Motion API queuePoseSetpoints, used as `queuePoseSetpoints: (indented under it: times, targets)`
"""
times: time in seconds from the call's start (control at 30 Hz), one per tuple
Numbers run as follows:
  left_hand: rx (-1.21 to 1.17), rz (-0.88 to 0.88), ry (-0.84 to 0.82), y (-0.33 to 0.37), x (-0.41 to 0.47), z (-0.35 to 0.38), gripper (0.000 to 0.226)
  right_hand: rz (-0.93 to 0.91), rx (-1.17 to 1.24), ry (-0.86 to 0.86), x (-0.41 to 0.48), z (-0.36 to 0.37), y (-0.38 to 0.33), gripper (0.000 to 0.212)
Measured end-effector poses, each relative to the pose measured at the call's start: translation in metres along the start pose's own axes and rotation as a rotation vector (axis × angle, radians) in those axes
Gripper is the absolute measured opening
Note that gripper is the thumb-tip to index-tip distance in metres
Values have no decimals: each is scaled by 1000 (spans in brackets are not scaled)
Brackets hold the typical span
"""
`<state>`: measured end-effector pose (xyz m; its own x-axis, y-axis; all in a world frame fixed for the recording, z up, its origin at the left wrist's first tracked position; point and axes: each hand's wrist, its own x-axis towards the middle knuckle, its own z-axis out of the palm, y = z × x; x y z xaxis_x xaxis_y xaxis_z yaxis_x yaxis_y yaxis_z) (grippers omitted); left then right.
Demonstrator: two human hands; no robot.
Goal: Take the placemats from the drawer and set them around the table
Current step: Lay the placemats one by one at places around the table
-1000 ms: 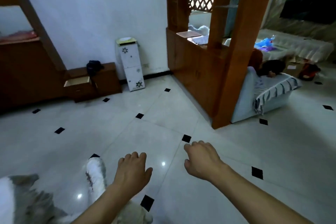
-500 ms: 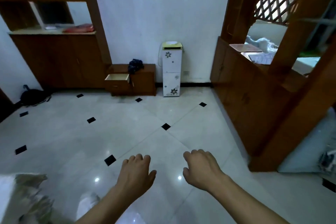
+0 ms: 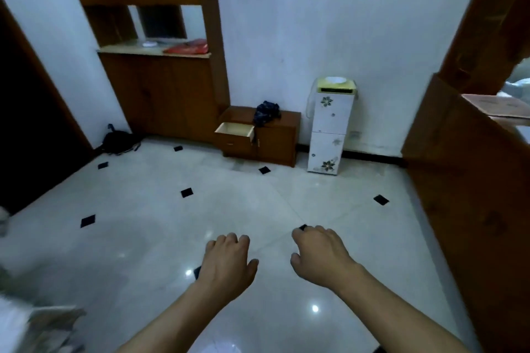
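A low brown cabinet (image 3: 275, 140) stands against the far white wall with its left drawer (image 3: 235, 131) pulled out. I cannot see what lies inside the drawer. A dark bundle of cloth (image 3: 266, 112) rests on the cabinet top. My left hand (image 3: 228, 262) and my right hand (image 3: 321, 255) hang in front of me over the tiled floor, well short of the cabinet. Both have the fingers curled loosely with nothing in them. No placemat and no table are in view.
A white flowered water-dispenser stand (image 3: 329, 129) sits right of the cabinet. A tall wooden sideboard (image 3: 160, 89) is to its left, a black bag (image 3: 119, 142) on the floor beside it. A wooden partition (image 3: 473, 180) closes the right side. The glossy tiled floor (image 3: 200, 223) lies between.
The view has swung left and moved closer to the cabinet with the pulled-out drawer, which now sits near the centre. Both hands keep the same curled pose.
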<state>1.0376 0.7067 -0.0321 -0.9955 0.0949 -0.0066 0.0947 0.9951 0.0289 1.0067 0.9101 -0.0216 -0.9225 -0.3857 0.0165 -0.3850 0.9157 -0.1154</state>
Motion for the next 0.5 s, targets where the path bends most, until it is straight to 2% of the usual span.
queuePoseSetpoints:
  times: [0.23, 0.5]
  targets:
    - [-3, -456, -13, -92, 68, 4, 34, -418, 30, -56, 195, 16, -32, 18]
    - [-79, -980, -33, -195, 50, -8, 34, -910, 62, -139, 330, 25, -175, 20]
